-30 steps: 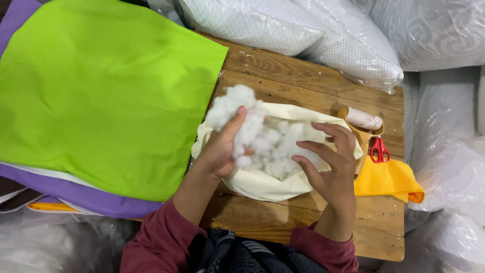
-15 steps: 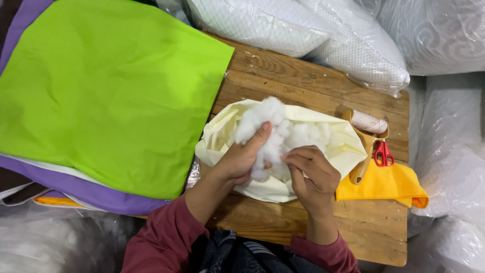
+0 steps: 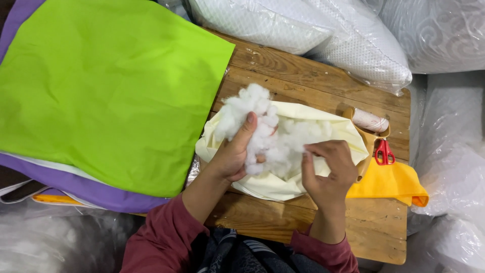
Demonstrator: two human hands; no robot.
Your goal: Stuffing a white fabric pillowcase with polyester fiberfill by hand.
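The left hand (image 3: 232, 154) held a clump of white fibre filling (image 3: 252, 119) in a closed grip, thumb over the top, lifted just above the mouth of a cream fabric cover (image 3: 283, 184) that lay near the middle of the wooden surface (image 3: 313, 76). The right hand (image 3: 331, 169), at about four o'clock from the clump, had its fingers pinched shut on loose strands of the same filling at the cover's opening.

To do this well, the judgement was that the clump should be teased apart between both hands so that no hard lumps remained, then fed deep into the cover rather than left heaped at the mouth. The cover's edge looked best held open and steady while the filling went in, so that little spilled onto the wood.

At three o'clock from the cover lay a folded yellow cloth (image 3: 389, 182), with small red-handled scissors (image 3: 384, 151) just above it and a tan tape dispenser (image 3: 369, 132) carrying a pale roll, touching the cover's far edge. At nine o'clock a large lime-green cloth (image 3: 101, 86) lay over a purple one (image 3: 86, 192), overhanging the surface. Along twelve o'clock, white pillows in clear plastic wrap (image 3: 313, 30) were piled against the surface; more plastic-wrapped bundles (image 3: 449, 151) crowded the three o'clock side.
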